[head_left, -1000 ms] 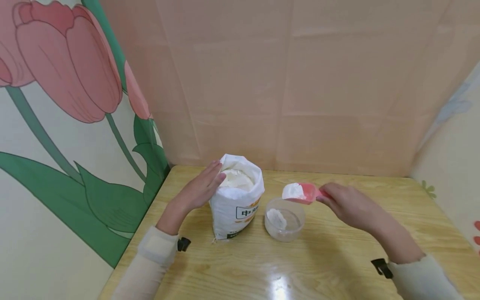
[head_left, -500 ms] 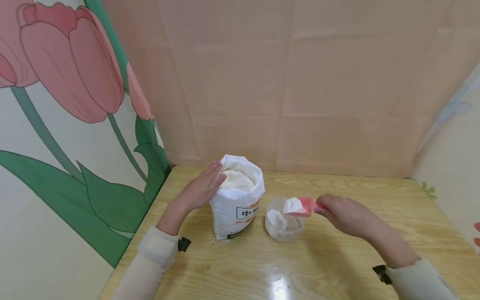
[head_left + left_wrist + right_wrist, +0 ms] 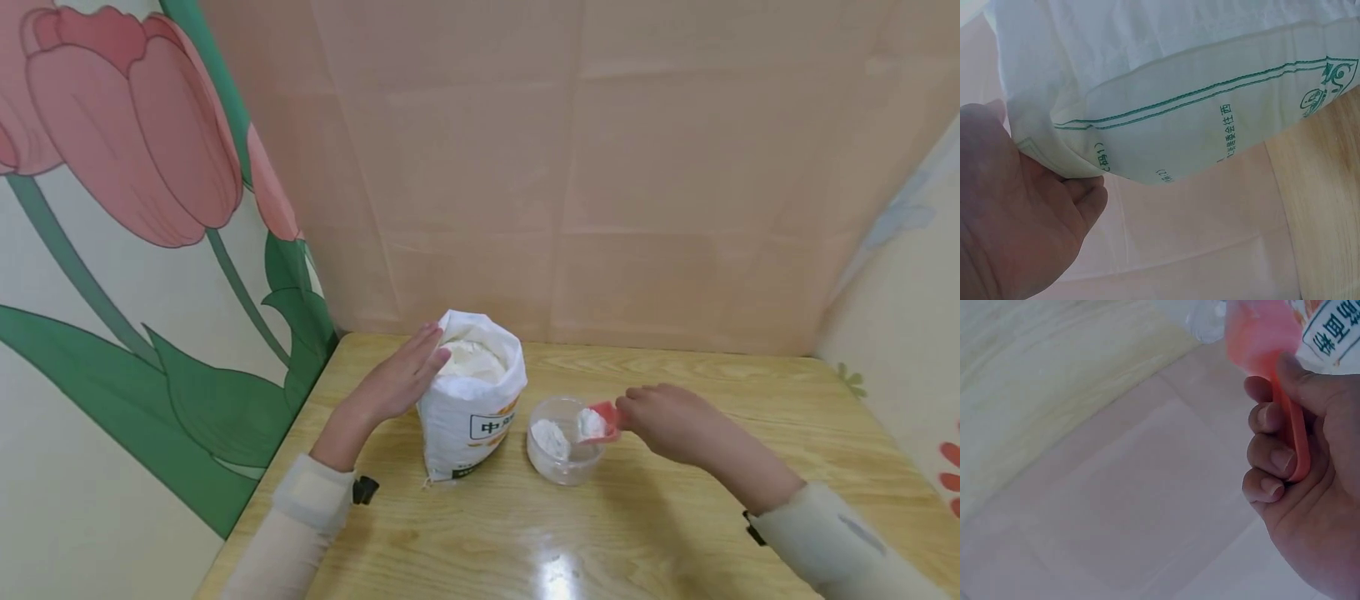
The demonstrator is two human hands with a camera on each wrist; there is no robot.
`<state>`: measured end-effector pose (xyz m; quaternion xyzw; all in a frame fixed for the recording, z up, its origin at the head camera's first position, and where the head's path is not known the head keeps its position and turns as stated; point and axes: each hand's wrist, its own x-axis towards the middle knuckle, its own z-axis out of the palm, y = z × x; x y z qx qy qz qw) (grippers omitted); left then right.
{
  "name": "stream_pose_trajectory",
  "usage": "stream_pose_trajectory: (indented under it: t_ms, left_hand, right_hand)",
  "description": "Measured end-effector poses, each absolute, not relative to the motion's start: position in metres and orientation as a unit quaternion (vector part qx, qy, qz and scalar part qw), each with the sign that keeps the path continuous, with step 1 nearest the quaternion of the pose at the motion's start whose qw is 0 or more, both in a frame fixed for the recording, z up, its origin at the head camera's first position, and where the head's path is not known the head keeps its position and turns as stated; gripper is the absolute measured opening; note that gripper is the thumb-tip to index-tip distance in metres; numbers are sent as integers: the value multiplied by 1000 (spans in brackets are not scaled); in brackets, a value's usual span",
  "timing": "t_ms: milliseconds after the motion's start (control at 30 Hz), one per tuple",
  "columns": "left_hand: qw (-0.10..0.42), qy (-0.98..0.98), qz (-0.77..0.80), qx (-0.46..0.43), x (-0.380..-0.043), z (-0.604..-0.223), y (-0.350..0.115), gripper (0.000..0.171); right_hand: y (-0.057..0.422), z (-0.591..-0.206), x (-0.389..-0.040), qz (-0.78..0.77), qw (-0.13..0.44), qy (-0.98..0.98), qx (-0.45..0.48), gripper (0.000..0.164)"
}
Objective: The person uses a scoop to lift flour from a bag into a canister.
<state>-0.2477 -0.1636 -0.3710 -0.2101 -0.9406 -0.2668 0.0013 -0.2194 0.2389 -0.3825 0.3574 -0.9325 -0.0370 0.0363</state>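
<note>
A white bag of flour [image 3: 467,421] stands upright with its top open and flour [image 3: 472,361] inside. My left hand [image 3: 393,379] holds the bag's left rim; in the left wrist view its fingers [image 3: 1090,199] bend around the bag's edge. My right hand [image 3: 675,423] grips the handle of a pink scoop [image 3: 1291,419], fingers wrapped round it. The scoop carries white flour [image 3: 591,423] and is tilted at the right side of a clear round plastic container [image 3: 542,475]. A heap of flour [image 3: 550,439] lies in the container's left part.
Everything stands on a wooden table [image 3: 480,550]. A pinkish-beige sheet [image 3: 585,183] hangs behind its far edge. A wall with painted tulips [image 3: 187,158] borders the left, and another painted wall [image 3: 915,333] the right.
My right hand has lowered the scoop from above the container down to its right side and tilted it. The left hand keeps its place on the bag.
</note>
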Motion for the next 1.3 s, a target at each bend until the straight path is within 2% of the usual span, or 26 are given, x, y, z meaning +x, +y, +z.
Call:
stream_pose_trajectory:
  t_ms: [200, 367, 567, 733, 867, 1100, 1300]
  left_hand:
    - [0, -940, -266, -212, -248, -371, -164, 80]
    - [3, -941, -264, -212, -249, -371, -165, 80]
    - [1, -941, -262, -214, -249, -370, -166, 81]
    - [-5, -940, -267, -211, -248, -369, -166, 81]
    - [-5, -939, -273, -212, -247, -370, -165, 78]
    - [9, -938, -273, -212, -248, -373, -165, 78]
    - [4, -941, -269, -207, -245, -373, -172, 81]
  right_hand:
    - [226, -377, -223, -177, 89, -888, 416, 18]
    - [214, -370, -224, -216, 128, -865, 434, 18]
    - [205, -365, -223, -224, 128, -865, 432, 15]
    - [205, -363, -221, -215, 100, -878, 416, 19]
    - [213, -366, -222, -149, 76, -904, 393, 16]
    - [232, -380, -227, 81, 21, -937, 340, 13]
    - [246, -400, -226, 199, 46, -925, 319, 8]
